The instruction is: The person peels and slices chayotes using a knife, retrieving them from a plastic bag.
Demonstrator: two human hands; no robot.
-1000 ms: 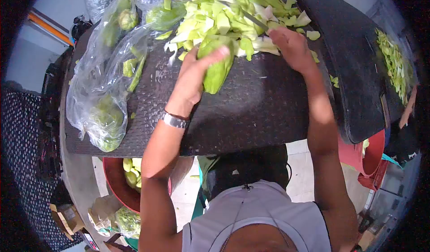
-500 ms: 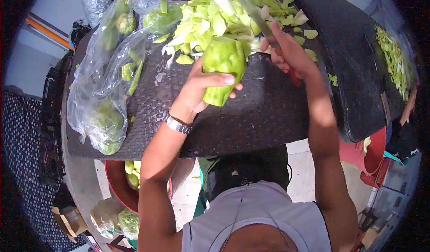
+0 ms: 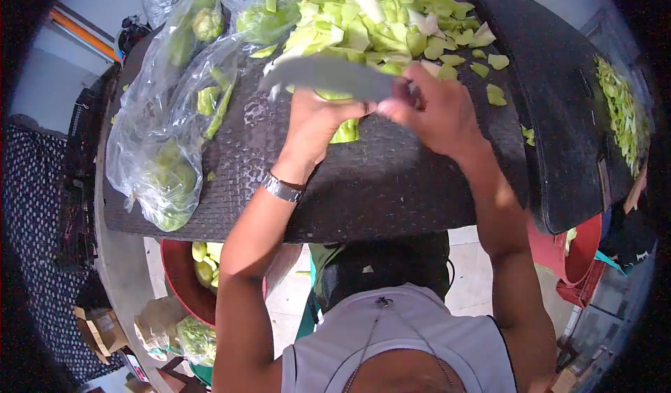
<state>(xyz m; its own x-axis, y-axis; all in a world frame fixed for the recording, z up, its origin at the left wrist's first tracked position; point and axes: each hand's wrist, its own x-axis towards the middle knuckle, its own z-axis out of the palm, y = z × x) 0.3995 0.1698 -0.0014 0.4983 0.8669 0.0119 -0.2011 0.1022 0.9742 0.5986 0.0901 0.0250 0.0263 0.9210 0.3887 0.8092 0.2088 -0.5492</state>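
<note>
My left hand [image 3: 311, 124] is wrapped round a light green, furrowed vegetable that looks like a chayote [image 3: 345, 132]. Its lower end shows below my thumb, while much of its top is hidden. In my right hand [image 3: 445, 110] I grip a knife [image 3: 328, 75] by its handle. The broad blade, smeared by motion, points left and lies across the upper part of the chayote; I cannot tell whether it touches. Just beyond both hands rises a large heap of pale green slices [image 3: 377, 26] on the dark textured mat [image 3: 279, 197].
Clear plastic bags [image 3: 150, 127] with green vegetables lie on the left. A dark board [image 3: 552, 113] stands at the right, with more cut pieces [image 3: 618, 106] beyond it. Below the table edge are a red bucket [image 3: 183, 281] with green vegetables and another red bucket [image 3: 583, 253].
My right hand has swung the knife left and down, from over the heap to across the chayote. The left hand has shifted slightly up and turned the chayote.
</note>
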